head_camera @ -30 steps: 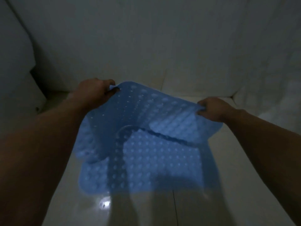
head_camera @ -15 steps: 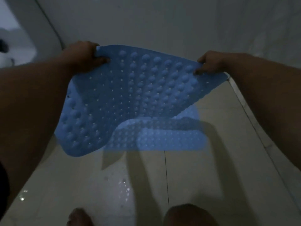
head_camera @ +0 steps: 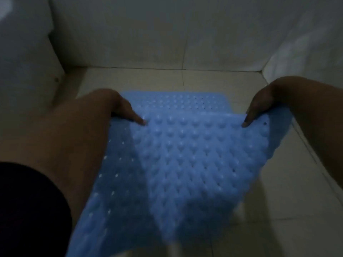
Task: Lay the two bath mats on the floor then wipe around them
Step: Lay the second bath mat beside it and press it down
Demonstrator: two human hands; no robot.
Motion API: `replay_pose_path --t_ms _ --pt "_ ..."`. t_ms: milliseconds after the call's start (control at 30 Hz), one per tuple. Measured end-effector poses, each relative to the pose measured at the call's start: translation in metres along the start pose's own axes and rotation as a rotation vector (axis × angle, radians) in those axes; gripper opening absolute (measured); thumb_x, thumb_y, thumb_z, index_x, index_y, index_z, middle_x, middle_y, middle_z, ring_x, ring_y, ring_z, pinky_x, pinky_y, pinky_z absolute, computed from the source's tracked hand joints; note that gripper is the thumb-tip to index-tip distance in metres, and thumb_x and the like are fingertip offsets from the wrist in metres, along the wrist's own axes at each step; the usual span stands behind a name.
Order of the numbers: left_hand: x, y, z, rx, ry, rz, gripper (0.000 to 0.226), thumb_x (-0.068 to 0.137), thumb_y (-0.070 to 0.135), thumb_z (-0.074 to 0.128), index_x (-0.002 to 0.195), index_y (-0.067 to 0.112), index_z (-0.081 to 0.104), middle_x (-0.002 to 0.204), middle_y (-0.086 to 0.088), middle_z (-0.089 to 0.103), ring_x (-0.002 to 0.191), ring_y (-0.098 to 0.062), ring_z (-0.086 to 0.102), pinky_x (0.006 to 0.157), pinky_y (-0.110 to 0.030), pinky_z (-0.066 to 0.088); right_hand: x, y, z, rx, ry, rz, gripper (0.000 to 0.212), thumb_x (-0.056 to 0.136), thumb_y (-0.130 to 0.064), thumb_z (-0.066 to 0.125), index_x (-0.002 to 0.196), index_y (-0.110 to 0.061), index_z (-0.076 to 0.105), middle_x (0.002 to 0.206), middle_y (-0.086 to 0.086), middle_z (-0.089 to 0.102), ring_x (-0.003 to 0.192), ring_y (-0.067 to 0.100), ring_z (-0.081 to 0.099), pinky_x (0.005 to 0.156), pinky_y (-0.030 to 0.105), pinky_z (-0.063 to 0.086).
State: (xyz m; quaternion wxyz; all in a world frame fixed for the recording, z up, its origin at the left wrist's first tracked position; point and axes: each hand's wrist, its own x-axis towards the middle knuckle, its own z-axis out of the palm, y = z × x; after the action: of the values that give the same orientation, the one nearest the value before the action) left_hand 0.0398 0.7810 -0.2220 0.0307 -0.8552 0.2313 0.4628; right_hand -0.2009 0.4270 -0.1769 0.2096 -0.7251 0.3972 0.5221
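So compared to half a second back, the mat [head_camera: 185, 154] has swung from hanging up in front of the wall to coming down low over the floor [head_camera: 232, 84], and the camera has tipped so the feet at the bottom are out of view.

The mat is blue, covered in round bumps and little holes. Its long axis runs away from the person, toward the back wall [head_camera: 167, 34]. There's a second strip of blue showing beyond the held edge, lying flat on the tiles near the back wall. Can't tell if that's the same mat folded over or the other mat, it's dim and blurry. The near part sags toward the bottom of the view, lifted off the tiles on the right side, where it throws a shadow.

Left hand [head_camera: 111, 106] grips the mat's left edge, thumb laid on top pointing inward, other fingers hidden underneath. Right hand [head_camera: 259, 106] pinches the right edge the same way, thumb on top. Both are at about the same height, well apart, with the mat stretched between them.

Around that: pale floor tiles with grout lines, white tiled walls at back and on the right, and a pale upright panel [head_camera: 27, 62] on the left. A dark sleeve [head_camera: 27, 210] sits at bottom left.
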Motion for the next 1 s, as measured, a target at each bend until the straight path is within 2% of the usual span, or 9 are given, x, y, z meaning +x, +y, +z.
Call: replay_pose_path --t_ms 67,133,200,267,367,500,600,733,1000 --pt "0.024 -0.006 0.035 0.232 0.021 -0.034 0.086 0.066 0.08 0.073 0.107 0.004 0.072 0.117 -0.011 0.071 0.102 -0.029 0.069 0.1 -0.044 0.053 0.021 -0.01 0.03 -0.194 0.19 -0.037 0.07 0.07 -0.059 0.084 0.114 -0.006 0.074 0.117 0.013 0.073 0.099 0.028 0.07 0.092 0.037 0.053" --pt "0.051 -0.017 0.075 0.293 0.176 0.004 0.099 0.067 0.085 0.07 0.125 0.005 0.064 0.13 -0.014 0.065 0.117 -0.032 0.063 0.105 -0.043 0.048 0.049 -0.023 0.061 -0.37 0.478 -0.178 0.075 0.066 -0.077 0.074 0.106 -0.014 0.077 0.115 0.007 0.073 0.098 0.024 0.065 0.089 0.037 0.051" --pt "0.067 -0.03 0.122 0.223 0.382 0.034 0.099 0.072 0.084 0.068 0.137 0.012 0.052 0.143 -0.015 0.057 0.131 -0.035 0.054 0.113 -0.049 0.04 0.082 -0.039 0.106 -0.298 0.69 -0.185 0.068 0.077 -0.072 0.07 0.127 -0.027 0.065 0.134 0.0 0.061 0.123 0.026 0.055 0.111 0.061 0.031" --pt "0.072 -0.043 0.169 0.251 0.593 -0.024 0.104 0.075 0.086 0.06 0.153 0.023 0.033 0.157 -0.014 0.041 0.15 -0.039 0.031 0.121 -0.066 0.014 0.116 -0.057 0.157 -0.133 0.815 -0.126 0.074 0.086 -0.071 0.059 0.148 -0.034 0.04 0.154 0.005 0.041 0.144 0.033 0.035 0.113 0.077 0.007" --pt "0.077 -0.053 0.227 0.269 0.562 -0.018 0.107 0.085 0.085 0.047 0.165 0.028 0.004 0.172 -0.011 0.005 0.158 -0.04 -0.007 0.121 -0.071 -0.004 0.153 -0.075 0.248 0.179 0.735 -0.081 0.094 0.084 -0.082 0.044 0.158 -0.034 0.011 0.168 0.011 0.009 0.155 0.036 0.006 0.114 0.076 0.004" --pt "0.088 -0.066 0.292 0.05 0.458 -0.016 0.112 0.081 0.094 0.03 0.164 0.03 -0.009 0.171 -0.009 -0.02 0.157 -0.04 -0.015 0.124 -0.066 -0.001 0.185 -0.075 0.332 0.398 0.641 -0.011 0.113 0.067 -0.101 0.024 0.156 -0.043 -0.013 0.166 0.002 -0.026 0.154 0.031 -0.019 0.115 0.074 -0.002" --pt "0.093 -0.077 0.321 0.069 0.52 0.037 0.112 0.077 0.098 0.017 0.16 0.034 -0.021 0.166 -0.009 -0.033 0.154 -0.039 -0.027 0.122 -0.065 -0.011 0.188 -0.071 0.349 0.415 0.693 0.013 0.109 0.067 -0.102 0.019 0.154 -0.046 -0.018 0.165 0.001 -0.03 0.153 0.028 -0.023 0.117 0.07 -0.007" --pt "0.088 -0.086 0.343 0.098 0.588 0.099 0.109 0.078 0.098 0.015 0.161 0.034 -0.018 0.165 -0.008 -0.032 0.153 -0.04 -0.029 0.121 -0.066 -0.014 0.189 -0.065 0.367 0.401 0.72 0.022 0.11 0.067 -0.103 0.013 0.154 -0.044 -0.02 0.164 0.001 -0.031 0.153 0.028 -0.024 0.118 0.068 -0.008" --pt "0.085 -0.083 0.337 0.135 0.495 0.065 0.113 0.07 0.101 0.005 0.158 0.038 -0.026 0.164 -0.005 -0.037 0.152 -0.039 -0.032 0.121 -0.066 -0.014 0.185 -0.063 0.365 0.402 0.696 0.035 0.113 0.067 -0.102 0.015 0.155 -0.042 -0.02 0.164 0.004 -0.031 0.153 0.031 -0.024 0.119 0.069 -0.008"
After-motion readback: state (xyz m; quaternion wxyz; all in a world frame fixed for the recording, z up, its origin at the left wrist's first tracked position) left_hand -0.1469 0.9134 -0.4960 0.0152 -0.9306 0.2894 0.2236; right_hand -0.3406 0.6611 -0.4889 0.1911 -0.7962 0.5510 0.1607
